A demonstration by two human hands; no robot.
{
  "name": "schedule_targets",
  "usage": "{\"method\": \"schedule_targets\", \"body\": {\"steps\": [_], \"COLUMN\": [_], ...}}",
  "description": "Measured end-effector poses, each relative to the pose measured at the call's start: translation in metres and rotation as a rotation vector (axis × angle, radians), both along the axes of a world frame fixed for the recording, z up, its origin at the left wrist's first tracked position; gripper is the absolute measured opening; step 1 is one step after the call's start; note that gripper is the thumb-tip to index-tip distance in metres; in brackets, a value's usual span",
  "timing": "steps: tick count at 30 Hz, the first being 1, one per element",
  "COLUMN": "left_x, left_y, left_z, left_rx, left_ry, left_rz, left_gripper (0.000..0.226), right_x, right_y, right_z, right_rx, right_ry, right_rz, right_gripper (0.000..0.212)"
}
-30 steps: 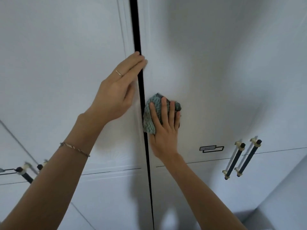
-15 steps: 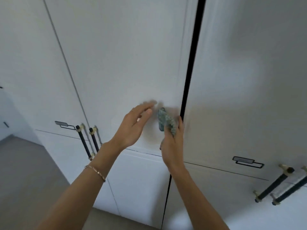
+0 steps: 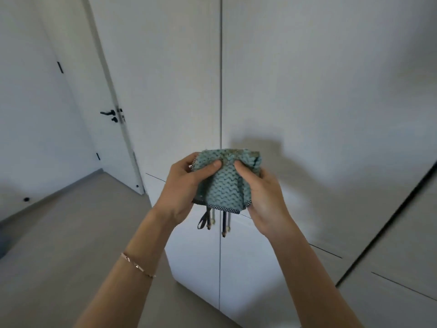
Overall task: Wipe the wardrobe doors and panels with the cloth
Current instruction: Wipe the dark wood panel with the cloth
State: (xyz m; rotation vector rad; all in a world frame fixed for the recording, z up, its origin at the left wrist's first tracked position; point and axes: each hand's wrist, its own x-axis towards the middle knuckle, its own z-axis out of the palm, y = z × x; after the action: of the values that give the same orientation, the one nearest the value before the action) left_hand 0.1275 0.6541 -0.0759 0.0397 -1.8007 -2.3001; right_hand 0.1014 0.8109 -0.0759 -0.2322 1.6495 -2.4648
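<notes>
Both thumbs press into the face of the cloth (image 3: 224, 183) while the other fingers curl behind it — the left hand (image 3: 183, 192) grips its left edge, the right hand (image 3: 264, 197) its right edge, held up in the air short of the wardrobe doors (image 3: 295, 91). This looks like refolding. To do it well, I would turn a clean face outward, square the bound hem so no loose corner drags, and keep the pad flat enough to sit under one palm. Beyond the hands, the door seam (image 3: 221, 91) runs straight up, and the dark handles (image 3: 224, 223) hang just below the cloth — strokes should stop short of them. Open floor (image 3: 71, 233) lies to the left, with a room door (image 3: 78, 102) well apart.
</notes>
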Motion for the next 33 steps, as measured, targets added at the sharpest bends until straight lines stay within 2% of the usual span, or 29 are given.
{"method": "schedule_targets", "body": {"steps": [3, 6, 13, 17, 21, 23, 25, 27, 30, 33], "left_x": [-0.004, -0.011, -0.032, -0.047, -0.083, -0.107, -0.135, -0.17, -0.216, -0.262], "left_y": [-0.066, -0.14, -0.298, -0.359, -0.416, -0.445, -0.472, -0.5, -0.532, -0.561], "left_z": [-0.005, -0.012, -0.022, -0.032, -0.041, -0.046, -0.049, -0.046, -0.033, -0.022], "left_rx": [0.123, 0.194, 0.209, 0.284, 0.251, 0.205, 0.168, 0.175, 0.155, 0.154], "left_ry": [-0.051, -0.051, -0.064, -0.073, -0.055, -0.034, 0.001, 0.009, -0.006, -0.01], "left_rz": [-0.052, 0.061, 0.124, 0.16, 0.248, 0.284, 0.307, 0.273, 0.147, -0.005], "left_gripper": [0.037, 0.033, 0.028, 0.033, 0.034, 0.034, 0.036, 0.041, 0.041, 0.038], "right_x": [-0.017, -0.033, -0.063, -0.08, -0.111, -0.131, -0.156, -0.189, -0.237, -0.279], "right_y": [-0.061, -0.139, -0.302, -0.37, -0.438, -0.47, -0.496, -0.525, -0.561, -0.594], "right_z": [-0.01, -0.017, -0.03, -0.036, -0.043, -0.047, -0.052, -0.057, -0.059, -0.06], "right_rx": [-0.037, -0.028, 0.15, 0.2, 0.173, 0.144, 0.202, 0.228, 0.211, 0.224], "right_ry": [-0.016, 0.019, 0.165, 0.199, 0.212, 0.203, 0.266, 0.282, 0.162, 0.152], "right_rz": [0.046, 0.064, 0.064, 0.078, 0.053, 0.099, 0.094, 0.01, -0.11, -0.136], "right_gripper": [0.029, 0.026, 0.033, 0.026, 0.017, 0.026, 0.038, 0.043, 0.046, 0.022]}}
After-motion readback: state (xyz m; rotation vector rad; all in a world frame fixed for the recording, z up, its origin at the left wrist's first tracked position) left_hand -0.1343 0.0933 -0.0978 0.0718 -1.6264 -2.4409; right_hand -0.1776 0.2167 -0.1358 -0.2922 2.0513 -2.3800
